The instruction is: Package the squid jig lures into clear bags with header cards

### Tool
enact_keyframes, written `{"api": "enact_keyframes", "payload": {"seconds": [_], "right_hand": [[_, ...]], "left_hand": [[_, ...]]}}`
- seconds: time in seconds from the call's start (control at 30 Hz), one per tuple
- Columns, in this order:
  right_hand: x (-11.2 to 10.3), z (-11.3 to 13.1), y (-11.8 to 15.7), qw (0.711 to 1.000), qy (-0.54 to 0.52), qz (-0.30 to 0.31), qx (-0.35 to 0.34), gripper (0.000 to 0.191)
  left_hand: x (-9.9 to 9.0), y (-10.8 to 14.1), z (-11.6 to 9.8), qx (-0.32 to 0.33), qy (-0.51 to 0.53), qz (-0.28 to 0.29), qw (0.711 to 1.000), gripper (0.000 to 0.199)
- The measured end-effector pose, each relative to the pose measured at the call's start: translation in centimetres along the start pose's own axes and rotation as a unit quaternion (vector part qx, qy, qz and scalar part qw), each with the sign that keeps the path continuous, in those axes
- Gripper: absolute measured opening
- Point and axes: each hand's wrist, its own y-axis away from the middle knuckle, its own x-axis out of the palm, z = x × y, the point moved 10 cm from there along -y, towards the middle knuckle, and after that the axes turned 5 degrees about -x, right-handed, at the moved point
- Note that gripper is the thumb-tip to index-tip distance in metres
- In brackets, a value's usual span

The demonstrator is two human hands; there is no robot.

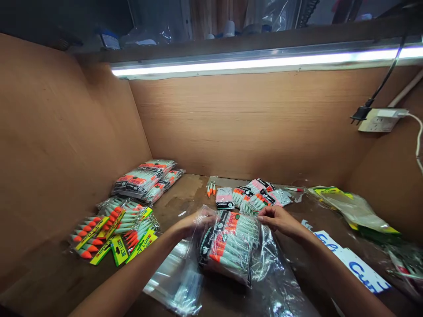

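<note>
In front of me a clear plastic bag is filled with packs of fishing lures, pale green with orange ends and black labels. My left hand is closed at its upper left edge, partly covered by the clear film. At the upper right corner, my right hand pinches the bag's edge between thumb and fingers. Flat clear bags lie under and left of the filled one, and loose film spreads to its right. Just behind the hands rest several small lure packs.
Filled bags are stacked at the back left. Lures with yellow labels lie in front of them. Three loose lures sit near the back wall. On the right are yellow-edged packaging, a lettered white card and a power socket.
</note>
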Motion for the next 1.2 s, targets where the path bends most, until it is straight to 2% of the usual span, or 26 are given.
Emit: {"api": "enact_keyframes", "payload": {"seconds": [0.13, 0.37, 0.47, 0.57, 0.63, 0.77, 0.9, 0.97, 1.03, 1.13, 1.2], "right_hand": [[0.2, 0.6, 0.1, 1.000, -0.002, -0.003, 0.008, 0.045], [0.2, 1.2, 0.1, 1.000, -0.001, 0.004, 0.002, 0.047], [0.2, 1.3, 0.1, 1.000, -0.001, 0.008, -0.004, 0.047], [0.2, 1.0, 0.1, 1.000, 0.003, 0.007, -0.003, 0.046], [0.1, 0.7, 0.0, 1.000, 0.002, 0.005, -0.001, 0.046], [0.0, 0.4, 0.0, 1.000, 0.002, 0.008, -0.010, 0.044], [0.1, 0.1, -0.1, 1.000, 0.010, 0.010, -0.017, 0.043], [0.2, -0.1, -0.1, 1.000, 0.012, 0.012, -0.017, 0.044], [-0.2, -0.1, -0.1, 1.000, 0.017, 0.009, -0.015, 0.045], [-1.9, 0.6, 0.4, 1.000, 0.022, -0.009, -0.018, 0.045], [-3.2, 1.3, 0.8, 0.999, 0.016, -0.017, -0.023, 0.043]], "left_hand": [[0.8, -0.4, -0.8, 0.005, -0.001, 0.006, 1.000, 0.044], [0.8, -0.5, -1.7, 0.015, -0.033, -0.042, 0.998, 0.051], [0.5, -0.5, -1.7, 0.004, -0.060, -0.021, 0.998, 0.049], [0.6, -0.3, -1.7, 0.012, -0.132, 0.017, 0.991, 0.054], [0.7, -0.2, -1.8, 0.031, -0.158, 0.018, 0.987, 0.060], [0.4, 0.0, -2.1, 0.045, -0.145, -0.012, 0.988, 0.062], [1.3, 0.5, -2.6, 0.031, -0.173, 0.032, 0.984, 0.060], [1.8, 0.8, -2.9, 0.026, -0.155, 0.051, 0.986, 0.056], [2.1, 0.9, -2.8, 0.009, -0.096, 0.060, 0.993, 0.050], [2.4, 1.3, -2.6, 0.002, 0.013, 0.064, 0.998, 0.041], [1.7, 1.6, -2.7, 0.020, 0.060, 0.046, 0.997, 0.038]]}}
